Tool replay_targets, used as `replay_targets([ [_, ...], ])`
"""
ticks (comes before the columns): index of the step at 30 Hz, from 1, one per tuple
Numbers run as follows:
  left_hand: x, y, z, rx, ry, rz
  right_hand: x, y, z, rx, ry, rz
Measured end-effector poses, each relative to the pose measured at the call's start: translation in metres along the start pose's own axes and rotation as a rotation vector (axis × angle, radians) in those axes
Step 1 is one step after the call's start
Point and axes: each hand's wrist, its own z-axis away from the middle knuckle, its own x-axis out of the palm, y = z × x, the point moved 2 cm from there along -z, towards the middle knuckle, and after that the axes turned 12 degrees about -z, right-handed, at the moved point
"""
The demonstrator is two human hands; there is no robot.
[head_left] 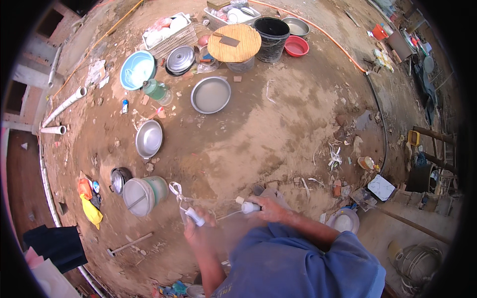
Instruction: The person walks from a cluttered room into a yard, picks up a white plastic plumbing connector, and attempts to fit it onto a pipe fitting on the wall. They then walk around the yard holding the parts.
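Note:
My left hand [194, 229] is closed around a small white cylindrical piece [195, 217], its fingers partly blurred. A thin white cord [175, 190] hangs in a loose loop just beyond that hand. To the right, my right hand [274, 208] grips a rounded white piece [250, 207] with a beige cap-like end [239, 200]. A stretch of pale cord runs between the two pieces. Whether they are electrical fittings I cannot tell. Both hands are held apart in front of my blue shirt [298, 260], above the dirt ground.
A lidded bucket [139, 197] stands at the left, near a metal basin [149, 139]. Farther off are a wide basin of cloudy water [211, 95], a round wooden board with a cleaver [234, 42], a black bucket [271, 39] and a blue tub [137, 70]. A hammer-like tool [130, 244] lies left.

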Motion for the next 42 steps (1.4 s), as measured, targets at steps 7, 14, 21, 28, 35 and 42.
replay_targets([
  [7,0.016,-0.014,-0.019,-0.017,-0.064,-0.129,-0.029,0.000,-0.007,-0.025,0.030,-0.045],
  [14,0.012,-0.014,-0.041,-0.009,0.011,-0.009,-0.048,-0.015,-0.030,-0.060,-0.007,-0.073],
  [21,0.006,-0.016,-0.095,-0.096,0.027,-0.089,-0.074,-0.032,-0.066,-0.012,0.071,0.016],
  [28,0.035,-0.014,-0.178,-0.215,0.066,-0.115,-0.109,-0.075,-0.102,0.074,0.183,-0.080],
  [35,0.120,-0.014,-0.243,-0.317,-0.119,-0.088,-0.166,-0.102,-0.114,0.033,0.315,-0.166],
  [42,0.209,-0.076,-0.298,-0.318,-0.342,-0.109,-0.263,-0.080,-0.122,0.061,0.397,-0.284],
])
